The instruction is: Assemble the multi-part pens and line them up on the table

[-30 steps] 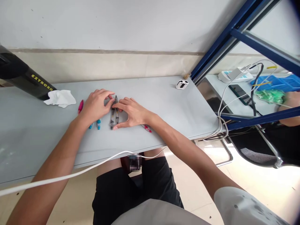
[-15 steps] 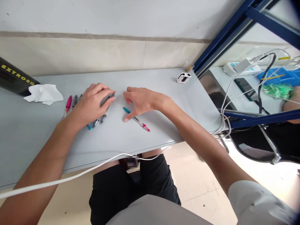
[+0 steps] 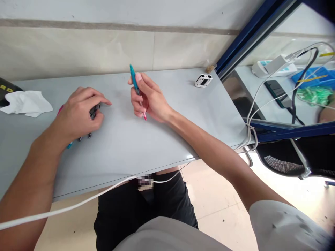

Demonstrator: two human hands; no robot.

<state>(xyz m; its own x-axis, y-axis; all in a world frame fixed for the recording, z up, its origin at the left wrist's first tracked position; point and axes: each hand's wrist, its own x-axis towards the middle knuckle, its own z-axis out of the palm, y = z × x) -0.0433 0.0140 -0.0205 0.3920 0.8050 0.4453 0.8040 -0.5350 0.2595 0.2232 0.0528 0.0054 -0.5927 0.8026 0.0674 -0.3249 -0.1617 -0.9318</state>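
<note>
My right hand [image 3: 146,97] is closed around a pen [image 3: 133,76] and holds it raised above the table, tilted. Its upper part is teal, and a red end pokes out below my fingers. On the left, my left hand [image 3: 78,111] curls over a row of pens [image 3: 94,111] lying on the table, with dark barrels showing between thumb and index finger. Their lower ends, one of them blue [image 3: 69,144], stick out beneath the palm. A bit of a pink pen [image 3: 60,109] shows behind this hand; the rest is hidden.
A crumpled white tissue [image 3: 28,104] lies by a black cylinder [image 3: 5,91] at far left. A small white device [image 3: 203,80] sits near the back right. A white cable [image 3: 78,201] crosses the front edge. Blue frame bars [image 3: 251,38] stand on the right.
My right hand has picked the teal pen up off the table and lifted it toward the wall. My left hand stays over the pens. The view has shifted to the right.
</note>
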